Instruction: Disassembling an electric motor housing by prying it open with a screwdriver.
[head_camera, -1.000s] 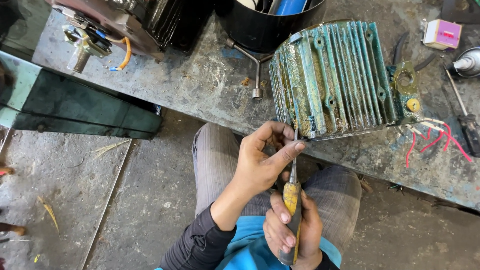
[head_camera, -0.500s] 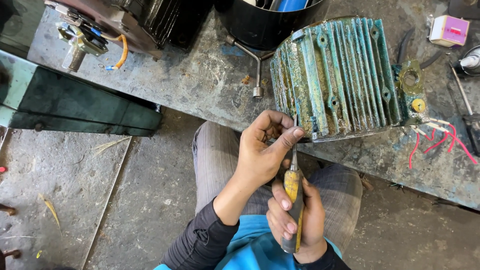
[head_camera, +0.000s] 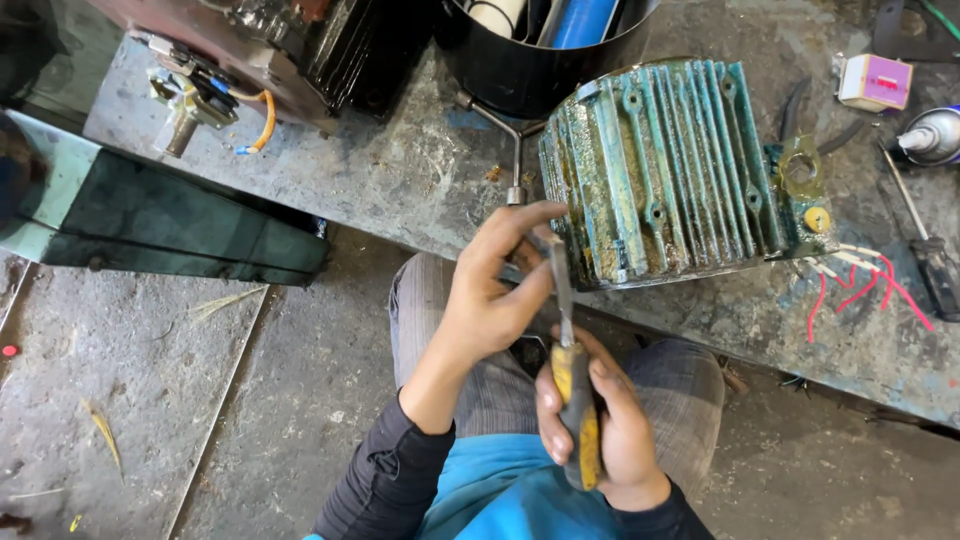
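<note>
My right hand (head_camera: 600, 420) is nearest to me, over my lap, fingers wrapped tight around the yellow handle of a screwdriver (head_camera: 572, 385) whose shaft points up and away toward the counter (head_camera: 400, 170). Just beyond it, my left hand (head_camera: 495, 290) has its fingertips pinched together on the upper end of the shaft, close to the near edge of the counter. The tip sits just beside the near left corner of the green ribbed motor housing (head_camera: 670, 170), which lies on the counter. To the right of the housing, red and white wires (head_camera: 860, 285) trail out. Farther back stands a black bucket (head_camera: 530, 60).
</note>
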